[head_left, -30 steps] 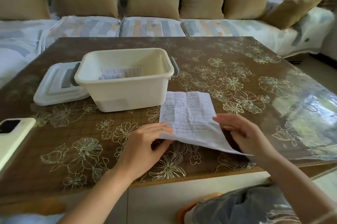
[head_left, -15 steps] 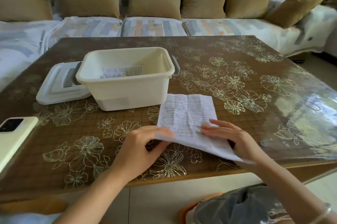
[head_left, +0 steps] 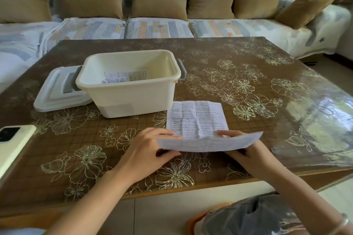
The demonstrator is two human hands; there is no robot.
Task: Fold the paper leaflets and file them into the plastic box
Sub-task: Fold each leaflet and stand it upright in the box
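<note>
1. The left hand (head_left: 147, 150) is gripping the leaflet (head_left: 196, 118) at its left edge. Its fingers (head_left: 164, 132) are lying nearly straight over the printed sheet, while the thumb is curling in under the raised near flap, so the paper is being pinched between them.
2. The right hand (head_left: 246, 150) is holding the same flap towards its right end. Its fingertips (head_left: 227, 133) are showing just above the flap's upper edge. The thumb is lying hidden behind the paper, so I cannot tell how it is bending.
3. The leaflet's far half is lying flat on the table (head_left: 248, 62), just beside the near right corner of the plastic box (head_left: 126, 86). Its near half is standing lifted off the tabletop between the two hands.
4. The plastic box is sitting open, with folded leaflets (head_left: 124, 77) lying inside on its floor.
5. Its lid (head_left: 55, 93) is lying against the box's left side, and a phone (head_left: 11, 143) is resting at the table's left edge.
</note>
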